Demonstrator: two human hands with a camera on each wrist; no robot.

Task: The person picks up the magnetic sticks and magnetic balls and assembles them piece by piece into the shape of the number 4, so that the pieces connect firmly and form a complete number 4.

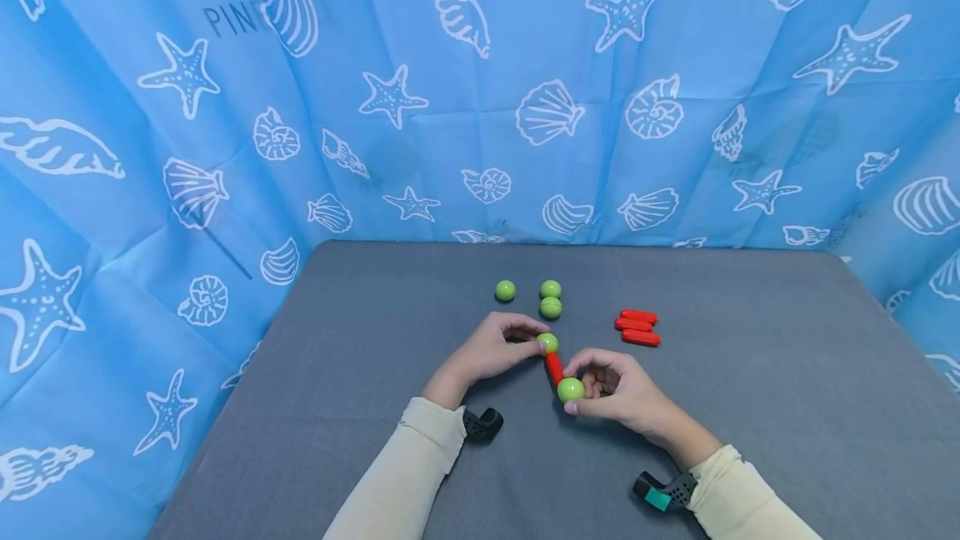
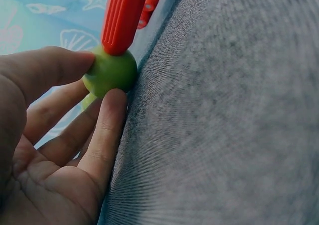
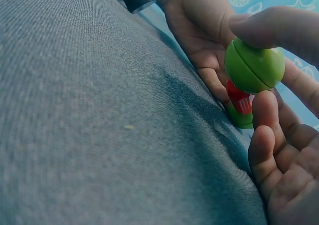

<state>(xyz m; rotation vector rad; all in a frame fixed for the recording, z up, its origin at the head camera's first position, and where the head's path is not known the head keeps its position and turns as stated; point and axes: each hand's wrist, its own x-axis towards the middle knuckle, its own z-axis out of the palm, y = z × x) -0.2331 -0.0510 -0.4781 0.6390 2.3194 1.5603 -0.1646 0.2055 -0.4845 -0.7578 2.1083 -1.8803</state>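
A red ribbed stick (image 1: 554,368) (image 2: 122,18) stands between two green balls, one at each end. The far ball (image 1: 548,343) (image 2: 110,73) is pinched between thumb and fingers of the left hand (image 1: 498,348) (image 2: 65,150), and the stick's end meets it in the left wrist view. My right hand (image 1: 626,394) (image 3: 294,150) pinches the near ball (image 1: 571,390) (image 3: 254,66), which shows a groove round it. In the right wrist view that ball partly hides the stick (image 3: 239,98); whether they are joined there I cannot tell.
Beyond the hands on the grey table (image 1: 390,315) lie a single green ball (image 1: 506,290) and two more, one (image 1: 551,288) touching the other (image 1: 551,307). Several red sticks (image 1: 636,325) lie close together at the right. A blue patterned curtain (image 1: 480,107) hangs behind the table.
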